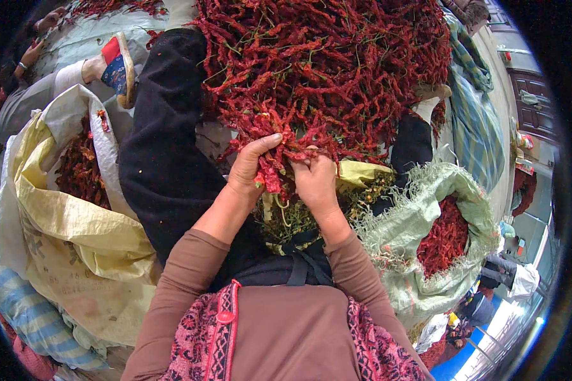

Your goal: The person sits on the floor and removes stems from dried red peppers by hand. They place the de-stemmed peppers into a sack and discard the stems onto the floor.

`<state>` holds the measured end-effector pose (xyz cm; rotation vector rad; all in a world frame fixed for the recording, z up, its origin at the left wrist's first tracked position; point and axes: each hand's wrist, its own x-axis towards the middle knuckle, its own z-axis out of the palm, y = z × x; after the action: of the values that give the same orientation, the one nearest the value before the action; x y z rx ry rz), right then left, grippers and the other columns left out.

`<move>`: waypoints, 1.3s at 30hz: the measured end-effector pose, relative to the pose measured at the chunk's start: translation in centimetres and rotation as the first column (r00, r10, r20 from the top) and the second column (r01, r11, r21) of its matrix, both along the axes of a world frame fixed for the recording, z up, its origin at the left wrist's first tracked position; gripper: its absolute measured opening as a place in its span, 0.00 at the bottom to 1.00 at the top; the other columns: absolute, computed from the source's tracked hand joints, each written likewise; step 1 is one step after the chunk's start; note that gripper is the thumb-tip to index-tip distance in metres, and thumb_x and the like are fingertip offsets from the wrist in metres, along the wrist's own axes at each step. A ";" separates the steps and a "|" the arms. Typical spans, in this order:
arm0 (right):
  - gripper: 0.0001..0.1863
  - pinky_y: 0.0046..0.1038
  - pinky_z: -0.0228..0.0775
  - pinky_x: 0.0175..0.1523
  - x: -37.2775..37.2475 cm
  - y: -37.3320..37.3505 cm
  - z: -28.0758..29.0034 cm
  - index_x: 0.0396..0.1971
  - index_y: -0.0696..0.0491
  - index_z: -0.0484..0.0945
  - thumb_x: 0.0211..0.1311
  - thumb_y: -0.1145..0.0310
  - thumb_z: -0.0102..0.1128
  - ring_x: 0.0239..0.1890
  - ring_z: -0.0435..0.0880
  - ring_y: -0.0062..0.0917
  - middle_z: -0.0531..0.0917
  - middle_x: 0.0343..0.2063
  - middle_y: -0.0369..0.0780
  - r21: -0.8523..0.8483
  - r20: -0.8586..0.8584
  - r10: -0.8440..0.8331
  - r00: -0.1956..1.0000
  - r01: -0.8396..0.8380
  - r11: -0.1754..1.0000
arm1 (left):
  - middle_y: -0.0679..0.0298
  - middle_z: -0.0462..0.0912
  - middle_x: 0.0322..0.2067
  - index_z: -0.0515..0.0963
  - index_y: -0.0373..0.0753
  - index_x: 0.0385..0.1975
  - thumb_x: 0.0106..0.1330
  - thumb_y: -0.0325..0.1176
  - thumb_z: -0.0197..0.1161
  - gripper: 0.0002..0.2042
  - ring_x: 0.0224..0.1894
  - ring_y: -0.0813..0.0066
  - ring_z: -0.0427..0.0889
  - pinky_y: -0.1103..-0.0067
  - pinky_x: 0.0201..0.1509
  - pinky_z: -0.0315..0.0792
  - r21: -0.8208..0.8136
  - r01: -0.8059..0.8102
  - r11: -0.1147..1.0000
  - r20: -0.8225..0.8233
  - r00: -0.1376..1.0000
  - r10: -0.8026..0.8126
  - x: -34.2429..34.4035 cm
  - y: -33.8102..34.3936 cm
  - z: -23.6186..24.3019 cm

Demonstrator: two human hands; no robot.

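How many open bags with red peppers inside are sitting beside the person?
2: a white-and-yellow sack on the person's left, and a frayed pale green sack on the right. More might be hidden.

Soft, bright daylight keeps the dried chilli heap (pixel 324 63) fairly crisp, while fisheye distortion bends edges far around it and glare flares to its lower right.

Deep-red chillies (pixel 324 70), pale-green sack (pixel 397 270)
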<state>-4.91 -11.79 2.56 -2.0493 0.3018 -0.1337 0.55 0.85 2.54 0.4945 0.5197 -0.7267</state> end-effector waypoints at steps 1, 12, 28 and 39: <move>0.05 0.18 0.57 0.20 0.0 -0.3 0.0 0.33 0.59 0.79 0.56 0.76 0.57 0.15 0.70 0.13 0.78 0.20 0.33 -0.094 0.053 0.046 0.998 -0.041 0.995 | 0.61 0.82 0.36 0.77 0.37 0.39 0.54 0.31 0.64 0.13 0.39 0.68 0.81 0.72 0.48 0.74 0.000 -0.005 1.000 -0.012 1.000 0.005 0.0 0.0 0.2; 0.04 0.14 0.55 0.17 0.0 -1.5 5.3 0.28 0.58 0.80 0.57 0.75 0.57 0.13 0.67 0.09 0.78 0.17 0.33 0.747 -0.288 0.432 0.855 -0.081 0.659 | 0.57 0.82 0.38 0.76 0.37 0.41 0.58 0.37 0.57 0.14 0.40 0.62 0.81 0.66 0.51 0.73 -0.153 -0.055 0.987 -0.098 0.994 0.040 1.2 1.7 0.3; 0.06 0.23 0.70 0.31 4.1 -2.3 6.2 0.28 0.58 0.79 0.51 0.72 0.62 0.25 0.80 0.19 0.81 0.21 0.40 0.058 -0.119 0.300 0.947 -0.295 0.954 | 0.66 0.82 0.35 0.79 0.37 0.38 0.48 0.28 0.66 0.15 0.36 0.77 0.80 0.79 0.47 0.73 0.221 0.231 0.947 0.254 0.924 -0.285 0.5 1.3 -1.7; 0.03 0.23 0.65 0.24 4.6 -1.5 8.1 0.28 0.60 0.75 0.56 0.77 0.53 0.20 0.75 0.17 0.78 0.18 0.38 0.080 -0.159 0.369 0.916 -0.361 0.929 | 0.64 0.82 0.35 0.78 0.34 0.39 0.46 0.23 0.65 0.17 0.39 0.72 0.80 0.75 0.52 0.72 0.099 0.339 0.936 0.391 0.851 -0.350 1.0 1.8 -0.6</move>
<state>-0.34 -13.33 10.65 -2.0343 0.0217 0.2805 1.52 2.61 1.90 0.7551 0.0469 -0.9323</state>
